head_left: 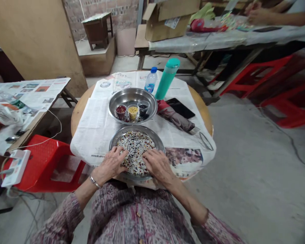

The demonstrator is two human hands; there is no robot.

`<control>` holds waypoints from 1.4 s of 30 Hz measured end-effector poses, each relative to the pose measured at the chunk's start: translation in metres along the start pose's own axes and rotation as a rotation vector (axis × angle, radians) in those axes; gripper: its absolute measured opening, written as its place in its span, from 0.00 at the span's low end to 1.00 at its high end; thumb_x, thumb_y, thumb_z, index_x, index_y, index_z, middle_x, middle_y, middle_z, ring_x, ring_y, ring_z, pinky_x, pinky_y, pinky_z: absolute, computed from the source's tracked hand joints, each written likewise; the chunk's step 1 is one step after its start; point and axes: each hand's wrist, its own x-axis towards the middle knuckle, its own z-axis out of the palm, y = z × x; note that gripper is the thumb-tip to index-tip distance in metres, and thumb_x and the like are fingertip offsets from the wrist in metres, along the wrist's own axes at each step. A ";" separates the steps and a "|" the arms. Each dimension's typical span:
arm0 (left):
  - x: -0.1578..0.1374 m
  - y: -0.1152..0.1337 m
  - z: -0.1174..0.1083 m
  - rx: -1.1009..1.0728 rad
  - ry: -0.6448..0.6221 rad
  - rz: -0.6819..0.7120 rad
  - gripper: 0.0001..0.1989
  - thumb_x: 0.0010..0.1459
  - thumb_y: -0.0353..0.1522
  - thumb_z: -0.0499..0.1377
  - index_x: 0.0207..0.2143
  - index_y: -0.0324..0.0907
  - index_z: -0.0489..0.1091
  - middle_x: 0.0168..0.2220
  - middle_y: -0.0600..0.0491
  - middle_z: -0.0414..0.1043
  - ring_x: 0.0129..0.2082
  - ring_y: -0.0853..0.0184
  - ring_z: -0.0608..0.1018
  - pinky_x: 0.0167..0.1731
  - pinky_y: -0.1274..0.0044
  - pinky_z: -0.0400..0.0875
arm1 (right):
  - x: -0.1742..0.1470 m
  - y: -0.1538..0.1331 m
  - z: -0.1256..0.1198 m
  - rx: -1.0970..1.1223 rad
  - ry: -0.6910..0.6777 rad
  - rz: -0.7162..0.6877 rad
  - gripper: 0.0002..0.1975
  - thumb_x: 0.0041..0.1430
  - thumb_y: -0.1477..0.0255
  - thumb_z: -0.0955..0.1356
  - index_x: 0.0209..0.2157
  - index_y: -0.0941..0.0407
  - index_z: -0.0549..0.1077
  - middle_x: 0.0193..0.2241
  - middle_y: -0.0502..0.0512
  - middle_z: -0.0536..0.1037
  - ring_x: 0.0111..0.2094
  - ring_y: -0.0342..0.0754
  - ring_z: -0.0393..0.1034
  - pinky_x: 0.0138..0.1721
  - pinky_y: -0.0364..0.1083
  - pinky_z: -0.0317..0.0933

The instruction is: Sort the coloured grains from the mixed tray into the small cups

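A steel basin (162, 142) at the table's near edge holds a spread of white grains mixed with black, yellow and dark red beans (136, 149). Over its left rim rests my left hand (113, 160), thumb and fingers apart, the tips at the grains. My right hand (158, 164) lies over the right rim with bent, loosely parted fingers touching the mix. Behind stands a second steel basin (114, 98). Inside it are clear cups of dark red beans (121, 111), yellow beans (133, 112) and black beans (143, 109), with some loose beans around them.
Newspaper (91, 135) covers the round table. A water bottle (150, 81), teal flask (167, 78), folded umbrella (176, 118) and black phone (181, 107) lie beyond the basins. A red stool (45, 162) bears a power strip (16, 167). Another person's hands (255, 15) show far right.
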 end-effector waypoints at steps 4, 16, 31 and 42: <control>0.008 0.014 -0.003 -0.037 -0.143 -0.044 0.21 0.60 0.25 0.59 0.54 0.43 0.61 0.50 0.48 0.65 0.49 0.60 0.72 0.48 0.69 0.72 | -0.006 -0.004 0.011 0.101 0.141 0.129 0.05 0.63 0.75 0.67 0.33 0.54 0.74 0.32 0.53 0.78 0.38 0.51 0.70 0.40 0.49 0.58; 0.079 0.038 0.033 -0.076 0.001 0.315 0.10 0.67 0.29 0.52 0.47 0.40 0.70 0.51 0.45 0.67 0.52 0.59 0.69 0.52 0.68 0.69 | -0.012 -0.012 0.019 0.439 0.633 0.262 0.08 0.65 0.76 0.64 0.42 0.54 0.75 0.36 0.55 0.79 0.38 0.48 0.73 0.43 0.49 0.67; 0.057 0.007 0.014 -0.222 0.000 0.010 0.09 0.64 0.28 0.56 0.47 0.42 0.67 0.43 0.50 0.66 0.44 0.64 0.73 0.50 0.70 0.71 | -0.010 -0.013 0.018 0.298 0.556 0.247 0.07 0.63 0.77 0.65 0.40 0.55 0.74 0.34 0.54 0.80 0.37 0.49 0.74 0.40 0.48 0.63; 0.093 0.034 0.030 -0.081 -0.020 0.382 0.11 0.66 0.27 0.52 0.48 0.40 0.70 0.54 0.46 0.66 0.54 0.59 0.67 0.55 0.68 0.66 | -0.014 -0.012 0.022 0.438 0.662 0.270 0.10 0.65 0.75 0.64 0.43 0.54 0.76 0.37 0.57 0.80 0.39 0.49 0.75 0.43 0.49 0.68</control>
